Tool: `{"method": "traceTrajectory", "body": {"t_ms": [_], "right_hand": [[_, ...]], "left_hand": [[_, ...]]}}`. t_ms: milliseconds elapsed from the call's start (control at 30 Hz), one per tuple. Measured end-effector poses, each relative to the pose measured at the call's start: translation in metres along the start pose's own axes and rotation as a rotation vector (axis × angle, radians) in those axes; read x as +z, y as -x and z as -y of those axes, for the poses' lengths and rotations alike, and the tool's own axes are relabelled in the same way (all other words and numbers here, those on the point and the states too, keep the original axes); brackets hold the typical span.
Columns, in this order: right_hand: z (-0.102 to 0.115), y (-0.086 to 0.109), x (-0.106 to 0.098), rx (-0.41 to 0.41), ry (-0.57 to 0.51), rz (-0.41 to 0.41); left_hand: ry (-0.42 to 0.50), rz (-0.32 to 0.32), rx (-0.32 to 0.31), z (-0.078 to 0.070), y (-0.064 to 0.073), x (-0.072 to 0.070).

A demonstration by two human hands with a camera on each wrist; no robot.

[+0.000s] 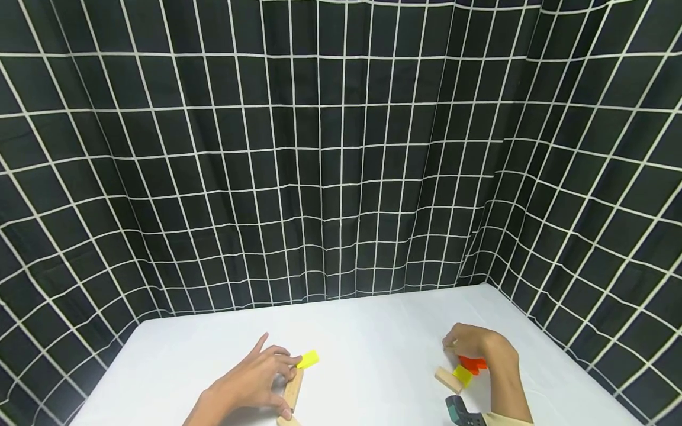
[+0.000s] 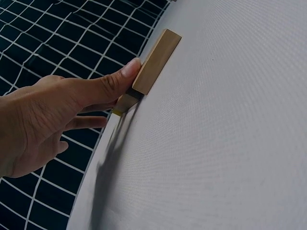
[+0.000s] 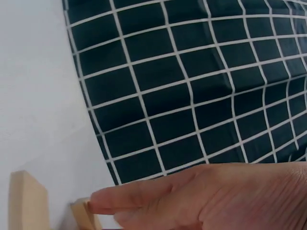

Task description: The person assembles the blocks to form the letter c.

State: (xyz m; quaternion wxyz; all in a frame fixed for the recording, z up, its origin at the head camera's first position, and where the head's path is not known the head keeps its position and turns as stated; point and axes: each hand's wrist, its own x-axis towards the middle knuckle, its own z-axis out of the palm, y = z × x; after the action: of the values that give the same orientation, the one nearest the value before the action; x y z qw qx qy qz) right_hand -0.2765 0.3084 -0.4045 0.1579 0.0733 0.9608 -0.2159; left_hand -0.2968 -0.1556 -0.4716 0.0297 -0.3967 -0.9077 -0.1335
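Observation:
My left hand [image 1: 250, 380] is over a row of blocks at the table's near left. Its thumb rests where two wooden blocks meet, and its fingertips are at the far end of the middle wooden block [image 1: 293, 389], by a yellow block [image 1: 309, 359]. The nearer wooden block [image 2: 158, 62] shows whole in the left wrist view, with the thumb against its side. On the right, my right hand [image 1: 476, 343] pinches a small wooden block [image 3: 85, 214] between thumb and fingers. The palm hides part of that block in the head view.
Beside the right hand lie a wooden block [image 1: 449, 380], a yellow block [image 1: 463, 376] and orange-red pieces [image 1: 473, 364], partly under the wrist. The white table [image 1: 367, 349] ends at a dark curtain [image 1: 330, 177] with a white grid, behind and on the right.

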Motion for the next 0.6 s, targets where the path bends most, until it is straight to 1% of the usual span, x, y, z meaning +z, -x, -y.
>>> {"method": "traceTrajectory", "body": {"t_ms": [67,233,300,333,400,567,600], "right_hand": [[0.003,-0.002,0.002,-0.029,-0.003,0.003],[0.015,-0.010,0.005,-0.218,0.002,0.038],[0.017,-0.013,0.005,-0.269,0.013,0.027],[0.017,-0.013,0.005,-0.278,0.022,0.014],[0.017,-0.013,0.005,-0.263,0.050,-0.006],[0.013,-0.010,0.008,-0.149,0.090,-0.017],[0.013,-0.010,0.009,-0.139,0.094,-0.016]], "left_hand": [[0.002,-0.002,0.002,0.000,0.000,0.000],[0.002,-0.008,0.009,-0.001,0.001,-0.002],[0.000,-0.009,0.010,-0.001,0.001,-0.002],[-0.004,-0.008,0.011,-0.001,0.001,-0.002],[-0.001,-0.008,0.013,-0.001,0.001,-0.002],[-0.003,-0.014,0.015,-0.001,0.001,-0.001],[-0.005,-0.014,0.016,-0.001,0.001,0.000]]}}
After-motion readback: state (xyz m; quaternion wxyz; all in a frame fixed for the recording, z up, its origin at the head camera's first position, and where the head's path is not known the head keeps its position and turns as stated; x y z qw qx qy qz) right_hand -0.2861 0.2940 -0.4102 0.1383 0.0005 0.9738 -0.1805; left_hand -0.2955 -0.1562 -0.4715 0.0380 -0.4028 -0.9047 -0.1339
